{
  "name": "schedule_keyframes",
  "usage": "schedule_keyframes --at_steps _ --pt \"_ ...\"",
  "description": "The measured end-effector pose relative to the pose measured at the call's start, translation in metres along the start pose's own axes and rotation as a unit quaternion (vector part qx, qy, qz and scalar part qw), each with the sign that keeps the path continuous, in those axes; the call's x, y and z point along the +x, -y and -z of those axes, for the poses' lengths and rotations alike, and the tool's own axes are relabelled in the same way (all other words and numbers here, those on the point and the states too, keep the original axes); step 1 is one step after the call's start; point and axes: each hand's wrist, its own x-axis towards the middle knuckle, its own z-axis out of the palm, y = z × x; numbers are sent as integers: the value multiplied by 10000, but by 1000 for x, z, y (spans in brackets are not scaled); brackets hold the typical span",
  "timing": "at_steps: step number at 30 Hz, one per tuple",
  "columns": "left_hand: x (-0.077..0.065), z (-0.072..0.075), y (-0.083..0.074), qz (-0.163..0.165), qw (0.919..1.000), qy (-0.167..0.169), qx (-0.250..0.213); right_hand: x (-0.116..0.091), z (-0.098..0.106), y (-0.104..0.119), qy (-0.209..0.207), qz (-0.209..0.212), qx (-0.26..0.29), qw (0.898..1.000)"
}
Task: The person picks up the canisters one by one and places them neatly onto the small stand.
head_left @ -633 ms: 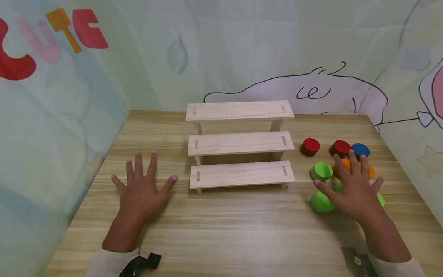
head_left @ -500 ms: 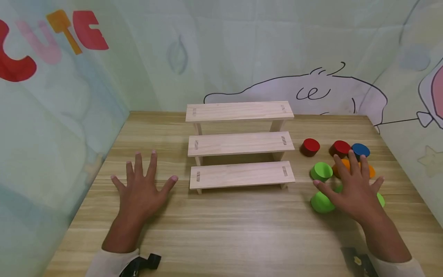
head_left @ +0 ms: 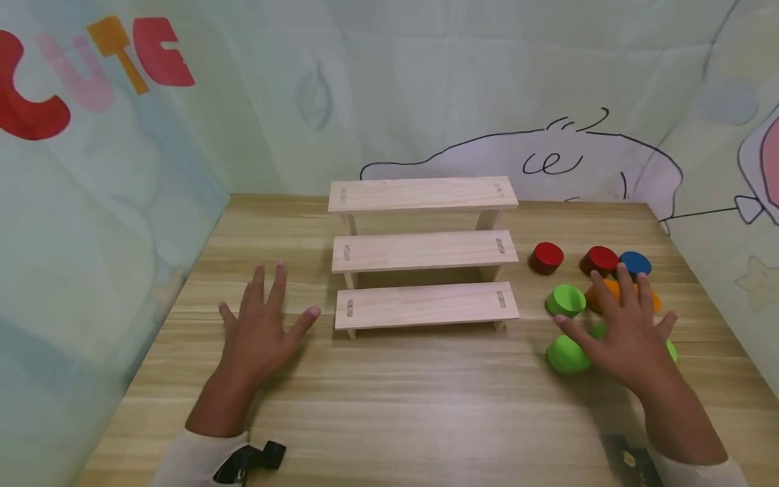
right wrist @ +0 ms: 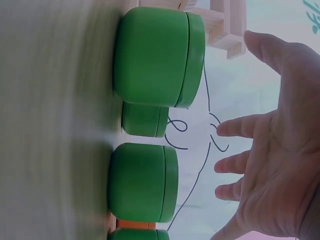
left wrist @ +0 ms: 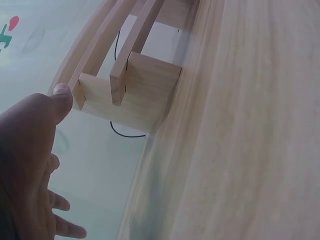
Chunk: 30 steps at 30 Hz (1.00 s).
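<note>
My left hand point(head_left: 255, 341) hovers over the table, left of a three-step wooden display rack point(head_left: 426, 306), fingers spread and holding nothing. In the left wrist view its thumb point(left wrist: 61, 102) lies in front of the rack's end without visible contact. On the other side, my right hand point(head_left: 629, 345) hangs palm down above a group of small round coloured pieces, fingers spread. It partly hides an orange piece point(head_left: 596, 297) and several green ones. Seen from the right wrist, the green pieces are lidded round pots point(right wrist: 155, 57), standing apart from the palm.
Two red round pieces point(head_left: 546, 258) and a blue one point(head_left: 635, 264) stand at the back right of the wooden table point(head_left: 389, 406). A printed cloth backdrop point(head_left: 426, 88) encloses the table at the back and both sides.
My left hand has turned slightly and shifted right, its little finger now closer in. The right hand keeps its pose above the pots; the head view has shifted a little.
</note>
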Motion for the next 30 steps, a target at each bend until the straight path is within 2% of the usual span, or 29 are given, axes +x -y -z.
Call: schedule_keyframes --at_steps 3,5,9,12,15,21,24,30 --pt "4 -2 -5 -250 9988 168 -382 -2 3 -2 -26 -33 25 10000" --pt "7 -4 -6 -532 9953 253 -772 -3 6 -4 -59 -49 22 10000" --pt "14 -7 -8 -1138 9816 410 -1480 -3 13 -8 -45 -129 2 9999" --pt "20 -9 -7 -1428 9722 534 -1778 -3 17 -11 28 -172 -11 9998" --pt "28 -11 -5 -1604 9617 651 -2126 -3 20 -15 102 -166 11 9998" --pt "45 -19 1 -1908 9311 959 -2956 -3 24 -28 158 -77 165 9997" --pt "50 -22 4 -2106 9224 1024 -3072 -1 25 -35 180 5 268 9995" --pt "52 -24 7 -2095 9021 1385 -3510 -3 27 -58 121 289 694 9971"
